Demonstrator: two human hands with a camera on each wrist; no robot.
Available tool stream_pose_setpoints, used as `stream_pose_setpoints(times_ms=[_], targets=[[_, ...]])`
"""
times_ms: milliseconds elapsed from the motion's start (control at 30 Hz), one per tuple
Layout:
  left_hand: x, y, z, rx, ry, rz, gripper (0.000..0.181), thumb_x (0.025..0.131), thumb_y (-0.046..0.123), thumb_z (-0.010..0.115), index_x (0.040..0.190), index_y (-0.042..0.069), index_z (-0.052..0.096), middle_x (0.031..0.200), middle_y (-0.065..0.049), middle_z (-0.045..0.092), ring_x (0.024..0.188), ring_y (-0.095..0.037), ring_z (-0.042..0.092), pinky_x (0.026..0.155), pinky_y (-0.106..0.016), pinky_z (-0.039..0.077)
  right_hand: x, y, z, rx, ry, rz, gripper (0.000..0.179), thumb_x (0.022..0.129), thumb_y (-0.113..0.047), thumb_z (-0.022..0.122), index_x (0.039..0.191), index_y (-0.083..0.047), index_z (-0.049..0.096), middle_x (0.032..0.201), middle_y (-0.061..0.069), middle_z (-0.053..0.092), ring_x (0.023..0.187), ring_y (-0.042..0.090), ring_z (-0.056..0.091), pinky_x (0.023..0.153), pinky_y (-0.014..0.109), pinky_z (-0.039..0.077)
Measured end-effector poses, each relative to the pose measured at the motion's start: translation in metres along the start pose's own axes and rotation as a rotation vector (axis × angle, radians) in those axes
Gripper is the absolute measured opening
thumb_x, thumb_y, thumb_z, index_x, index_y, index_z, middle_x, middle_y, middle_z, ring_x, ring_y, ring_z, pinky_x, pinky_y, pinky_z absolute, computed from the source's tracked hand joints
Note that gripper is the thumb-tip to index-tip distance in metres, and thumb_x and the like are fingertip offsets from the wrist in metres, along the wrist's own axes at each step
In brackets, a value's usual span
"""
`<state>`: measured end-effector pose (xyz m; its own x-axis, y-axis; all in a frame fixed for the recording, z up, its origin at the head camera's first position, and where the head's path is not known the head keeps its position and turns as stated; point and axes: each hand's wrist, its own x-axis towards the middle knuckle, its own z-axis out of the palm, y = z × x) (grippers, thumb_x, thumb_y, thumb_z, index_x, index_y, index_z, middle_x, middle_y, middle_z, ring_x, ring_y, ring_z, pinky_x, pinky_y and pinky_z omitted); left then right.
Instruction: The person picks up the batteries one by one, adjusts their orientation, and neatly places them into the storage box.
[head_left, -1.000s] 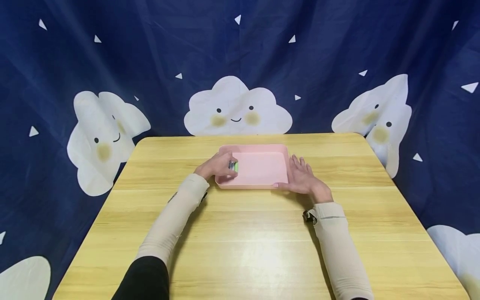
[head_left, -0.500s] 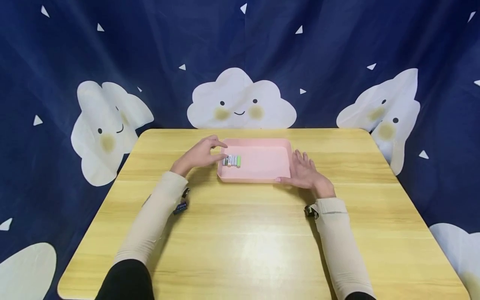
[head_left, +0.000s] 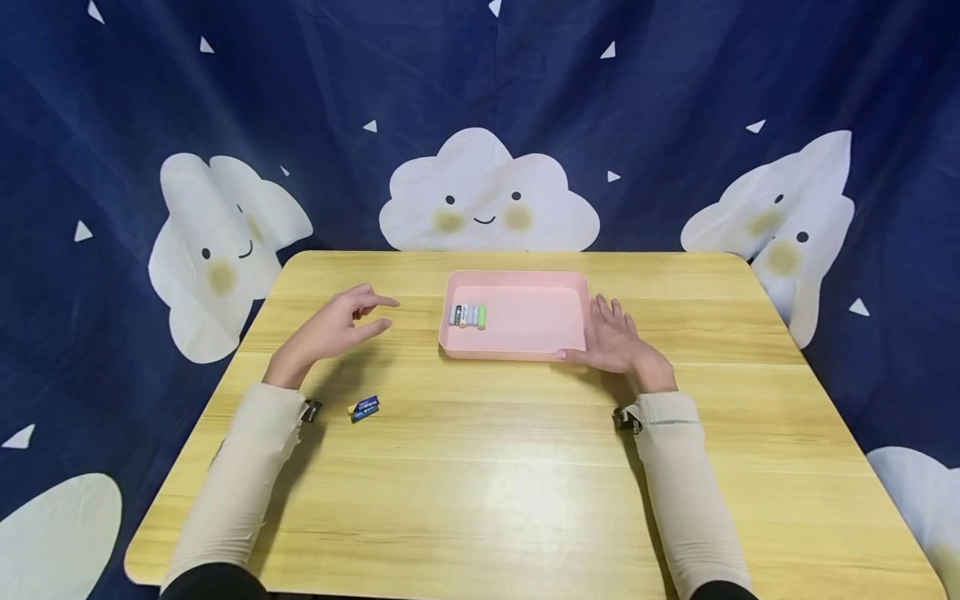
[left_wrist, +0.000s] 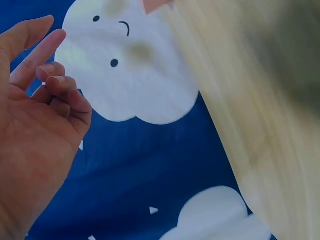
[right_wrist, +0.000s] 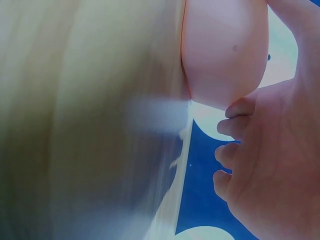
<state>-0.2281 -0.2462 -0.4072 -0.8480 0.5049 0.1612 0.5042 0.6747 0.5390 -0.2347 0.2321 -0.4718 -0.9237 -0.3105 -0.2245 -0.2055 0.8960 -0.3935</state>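
A shallow pink tray [head_left: 532,321] lies toward the back of the wooden table. Against its left side, several small batteries [head_left: 467,316] stand in a row, the rightmost one green. My right hand [head_left: 615,343] rests at the tray's right end, fingers extended and thumb at the front corner; the right wrist view has the tray wall [right_wrist: 225,50] beside that palm. Left of the tray, my left hand [head_left: 330,329] is in the air and holds nothing. Its index finger and thumb reach out, while the other fingers bend loosely. Two blue batteries [head_left: 363,408] lie side by side below it.
The pale wooden table [head_left: 487,467] has rounded corners. Behind it hangs a dark blue curtain [head_left: 337,75] with white clouds and small triangles. A black strap piece [head_left: 626,419] sits under the right wrist, and another [head_left: 311,410] at the left.
My left hand has let go of the batteries in the tray and drawn back to the left, uncovering the row and the two blue batteries. My right hand stays at the tray.
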Motion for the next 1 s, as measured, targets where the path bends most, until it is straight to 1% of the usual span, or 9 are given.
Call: stream_pose_setpoints(times_ms=[133, 233, 367, 467, 500, 600, 767, 900, 1000], targets=[[-0.019, -0.007, 0.003, 0.011, -0.008, 0.012, 0.031, 0.1, 0.016, 0.067, 0.13, 0.009, 0.071, 0.083, -0.007, 0.038, 0.078, -0.019, 0.038, 0.07, -0.028, 0.033, -0.001, 0.0, 0.0, 0.002, 0.002, -0.004, 0.134, 0.085, -0.079, 0.06, 0.162, 0.008, -0.007, 0.171, 0.029, -0.01, 0.157, 0.054, -0.009, 0.125, 0.068, -0.002], [-0.034, -0.015, 0.007, 0.022, -0.032, 0.013, 0.035, 0.098, 0.009, 0.067, 0.133, 0.008, 0.069, 0.083, -0.008, 0.038, 0.078, -0.02, 0.039, 0.071, -0.027, 0.034, 0.0, 0.001, 0.001, -0.005, 0.001, -0.008, 0.133, 0.085, -0.079, 0.059, 0.162, 0.007, -0.006, 0.171, 0.029, -0.009, 0.157, 0.054, -0.008, 0.125, 0.069, -0.001], [-0.051, -0.022, 0.013, 0.024, -0.087, -0.016, 0.044, 0.094, -0.001, 0.065, 0.137, 0.007, 0.065, 0.085, -0.011, 0.04, 0.079, -0.022, 0.04, 0.07, -0.026, 0.034, 0.001, 0.001, 0.002, -0.013, 0.005, -0.008, 0.132, 0.085, -0.079, 0.059, 0.163, 0.006, -0.005, 0.171, 0.029, -0.008, 0.157, 0.054, -0.007, 0.125, 0.069, 0.001], [-0.061, -0.025, 0.017, 0.003, -0.142, -0.044, 0.05, 0.092, -0.006, 0.063, 0.141, 0.006, 0.063, 0.086, -0.011, 0.043, 0.079, -0.022, 0.04, 0.069, -0.026, 0.035, 0.002, 0.001, 0.002, -0.012, 0.011, -0.01, 0.133, 0.084, -0.079, 0.06, 0.162, 0.007, -0.006, 0.171, 0.03, -0.008, 0.157, 0.055, -0.007, 0.125, 0.069, 0.001], [-0.063, -0.025, 0.018, -0.012, -0.163, -0.055, 0.052, 0.092, -0.008, 0.063, 0.141, 0.006, 0.062, 0.087, -0.011, 0.044, 0.079, -0.022, 0.041, 0.069, -0.026, 0.035, 0.002, 0.001, 0.002, -0.013, 0.011, -0.008, 0.134, 0.084, -0.08, 0.06, 0.162, 0.007, -0.006, 0.171, 0.03, -0.008, 0.157, 0.055, -0.007, 0.125, 0.069, 0.001], [-0.071, -0.027, 0.022, -0.035, -0.224, -0.06, 0.056, 0.088, -0.013, 0.061, 0.141, 0.006, 0.063, 0.089, -0.01, 0.047, 0.079, -0.019, 0.041, 0.07, -0.025, 0.037, 0.002, 0.001, 0.001, -0.02, 0.008, -0.01, 0.135, 0.084, -0.081, 0.059, 0.162, 0.007, -0.007, 0.17, 0.03, -0.009, 0.156, 0.055, -0.007, 0.125, 0.069, 0.001], [-0.08, -0.029, 0.029, -0.039, -0.301, -0.024, 0.064, 0.079, -0.019, 0.06, 0.136, 0.009, 0.068, 0.089, -0.009, 0.049, 0.081, -0.015, 0.04, 0.072, -0.024, 0.036, 0.001, 0.001, 0.0, -0.015, 0.012, -0.012, 0.134, 0.085, -0.08, 0.059, 0.162, 0.007, -0.007, 0.17, 0.03, -0.008, 0.157, 0.055, -0.008, 0.125, 0.07, 0.0], [-0.085, -0.029, 0.033, -0.065, -0.347, -0.01, 0.067, 0.074, -0.021, 0.061, 0.133, 0.009, 0.071, 0.089, -0.008, 0.051, 0.081, -0.018, 0.039, 0.071, -0.023, 0.035, 0.001, 0.0, 0.0, -0.013, 0.013, -0.015, 0.132, 0.085, -0.079, 0.059, 0.162, 0.007, -0.006, 0.17, 0.03, -0.007, 0.157, 0.055, -0.007, 0.125, 0.07, 0.0], [-0.087, -0.03, 0.035, -0.09, -0.371, -0.017, 0.066, 0.073, -0.021, 0.063, 0.131, 0.009, 0.072, 0.09, -0.008, 0.052, 0.081, -0.019, 0.038, 0.07, -0.023, 0.034, 0.001, -0.001, 0.0, -0.019, 0.006, -0.012, 0.132, 0.086, -0.079, 0.059, 0.162, 0.006, -0.006, 0.17, 0.03, -0.008, 0.157, 0.055, -0.007, 0.125, 0.069, 0.001]])
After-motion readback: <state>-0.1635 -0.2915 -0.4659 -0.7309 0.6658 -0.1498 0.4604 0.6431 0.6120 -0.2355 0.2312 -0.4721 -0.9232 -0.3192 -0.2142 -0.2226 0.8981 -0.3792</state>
